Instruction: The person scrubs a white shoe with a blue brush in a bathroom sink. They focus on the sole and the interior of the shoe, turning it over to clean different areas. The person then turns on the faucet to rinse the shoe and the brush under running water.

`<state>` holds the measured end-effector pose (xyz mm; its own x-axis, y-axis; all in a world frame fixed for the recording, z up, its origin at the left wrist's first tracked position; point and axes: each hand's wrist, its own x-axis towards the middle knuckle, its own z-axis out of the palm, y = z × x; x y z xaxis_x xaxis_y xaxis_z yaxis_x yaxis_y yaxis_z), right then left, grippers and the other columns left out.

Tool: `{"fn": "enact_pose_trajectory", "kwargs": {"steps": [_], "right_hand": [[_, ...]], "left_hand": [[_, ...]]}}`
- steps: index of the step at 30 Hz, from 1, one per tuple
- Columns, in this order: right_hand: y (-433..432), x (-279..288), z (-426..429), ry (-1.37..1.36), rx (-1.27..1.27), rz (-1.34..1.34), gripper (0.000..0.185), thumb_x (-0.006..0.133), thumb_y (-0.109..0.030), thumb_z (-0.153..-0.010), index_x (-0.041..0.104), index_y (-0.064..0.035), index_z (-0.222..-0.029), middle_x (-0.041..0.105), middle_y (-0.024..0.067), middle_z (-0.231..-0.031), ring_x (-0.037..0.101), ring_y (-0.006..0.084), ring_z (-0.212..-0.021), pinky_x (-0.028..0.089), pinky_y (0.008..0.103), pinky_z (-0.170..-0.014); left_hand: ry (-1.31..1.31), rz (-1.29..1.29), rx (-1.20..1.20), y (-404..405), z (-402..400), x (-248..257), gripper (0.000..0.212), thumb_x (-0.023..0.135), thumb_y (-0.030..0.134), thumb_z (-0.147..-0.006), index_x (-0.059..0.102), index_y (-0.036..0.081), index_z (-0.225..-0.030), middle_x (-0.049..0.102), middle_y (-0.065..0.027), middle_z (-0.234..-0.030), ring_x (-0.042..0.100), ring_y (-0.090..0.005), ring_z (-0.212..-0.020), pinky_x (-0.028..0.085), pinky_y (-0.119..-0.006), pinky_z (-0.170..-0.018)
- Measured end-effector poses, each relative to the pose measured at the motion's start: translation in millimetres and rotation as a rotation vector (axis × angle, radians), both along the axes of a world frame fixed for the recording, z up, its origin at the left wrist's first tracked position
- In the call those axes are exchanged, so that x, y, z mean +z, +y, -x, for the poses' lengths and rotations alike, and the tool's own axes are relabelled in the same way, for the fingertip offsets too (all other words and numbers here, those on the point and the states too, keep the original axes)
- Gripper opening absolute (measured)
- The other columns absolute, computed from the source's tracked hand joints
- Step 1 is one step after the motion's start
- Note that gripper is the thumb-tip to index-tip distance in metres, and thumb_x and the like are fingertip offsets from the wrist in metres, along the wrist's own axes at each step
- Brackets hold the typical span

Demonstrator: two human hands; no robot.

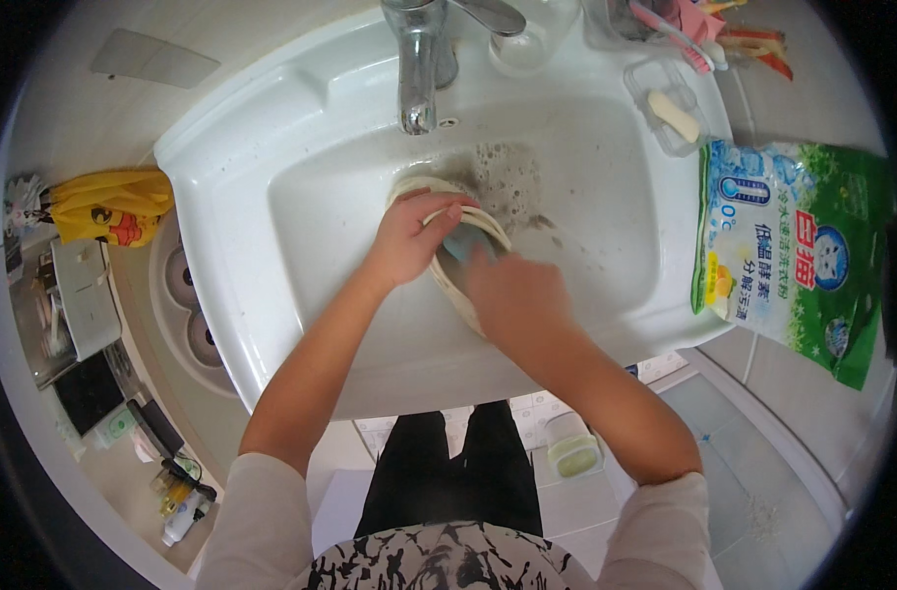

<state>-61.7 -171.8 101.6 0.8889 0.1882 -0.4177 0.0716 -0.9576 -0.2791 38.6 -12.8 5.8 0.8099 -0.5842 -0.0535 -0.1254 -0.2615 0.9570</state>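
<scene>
Low in a white ceramic washbasin [330,310] lies a shoe [456,291] with a pale rim, tilted, its opening upward. My left hand [419,240] grips the far part of its edge, thumb on the rim. Blurred by motion, my right hand [518,295] is at the shoe's opening, closed around something largely hidden; a bluish piece [465,242] shows just beyond its fingers, perhaps part of a brush. Grey suds [507,181] and dark dirty water spread over the basin floor beside the shoe. The chrome faucet [417,88] stands above, with no water seen running.
A green and white bag of laundry powder [795,258] rests at the basin's right edge. Near the back right corner are a clear soap dish [659,110] with a soap bar [673,116] and a pink toothbrush [677,37]. A yellow bag [113,203] hangs at the left.
</scene>
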Motion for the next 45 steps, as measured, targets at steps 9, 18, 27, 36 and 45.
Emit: {"fn": "enact_pose_trajectory", "kwargs": {"steps": [9, 18, 27, 36, 45], "right_hand": [[-17.4, 6.0, 25.2, -0.223, 0.062, -0.009, 0.036, 0.064, -0.01, -0.088, 0.062, -0.0015, -0.123, 0.07, 0.0136, -0.078, 0.073, 0.0304, -0.067, 0.057, 0.0424, -0.059], [-0.2, 17.1, 19.4, -0.08, -0.014, 0.042, 0.027, 0.063, -0.01, -0.088, 0.066, -0.0043, -0.114, 0.069, 0.0127, -0.077, 0.072, 0.0291, -0.066, 0.057, 0.0409, -0.057], [-0.9, -17.8, -7.9, -0.014, 0.019, -0.048, 0.033, 0.062, -0.009, -0.086, 0.066, -0.0042, -0.119, 0.07, 0.0138, -0.077, 0.073, 0.0315, -0.067, 0.056, 0.0428, -0.058], [-49.2, 57.7, 20.4, 0.15, 0.084, 0.002, 0.013, 0.061, -0.01, -0.089, 0.067, -0.0077, -0.1, 0.072, 0.0156, -0.077, 0.075, 0.0315, -0.072, 0.058, 0.0449, -0.063], [-34.1, 3.1, -18.2, 0.12, 0.109, -0.107, 0.017, 0.061, -0.01, -0.087, 0.069, -0.0049, -0.101, 0.074, 0.0153, -0.082, 0.074, 0.0351, -0.076, 0.057, 0.0495, -0.066]], "left_hand": [[0.035, -0.135, -0.066, 0.3, 0.2, 8.3, 0.028, 0.056, 0.023, -0.104, 0.075, 0.005, -0.114, 0.073, -0.0113, -0.102, 0.062, -0.0262, -0.1, 0.047, -0.036, -0.095], [-0.003, -0.002, 0.025, 5.6, 2.2, -2.9, 0.024, 0.06, 0.023, -0.101, 0.077, 0.007, -0.108, 0.073, -0.0114, -0.089, 0.061, -0.0291, -0.087, 0.05, -0.038, -0.086], [-0.006, -0.042, -0.007, -8.1, 4.2, -1.9, 0.025, 0.059, 0.025, -0.102, 0.078, 0.01, -0.108, 0.074, -0.0096, -0.093, 0.061, -0.0273, -0.086, 0.044, -0.04, -0.102], [-0.06, -0.065, 0.005, 2.5, 2.7, -1.9, 0.023, 0.059, 0.024, -0.102, 0.078, 0.011, -0.106, 0.072, -0.0097, -0.086, 0.061, -0.0286, -0.078, 0.044, -0.04, -0.104], [-0.021, -0.158, -0.055, -6.0, 3.5, -1.5, 0.029, 0.052, 0.024, -0.105, 0.076, 0.007, -0.109, 0.076, -0.0117, -0.104, 0.065, -0.0309, -0.098, 0.044, -0.04, -0.101]]}}
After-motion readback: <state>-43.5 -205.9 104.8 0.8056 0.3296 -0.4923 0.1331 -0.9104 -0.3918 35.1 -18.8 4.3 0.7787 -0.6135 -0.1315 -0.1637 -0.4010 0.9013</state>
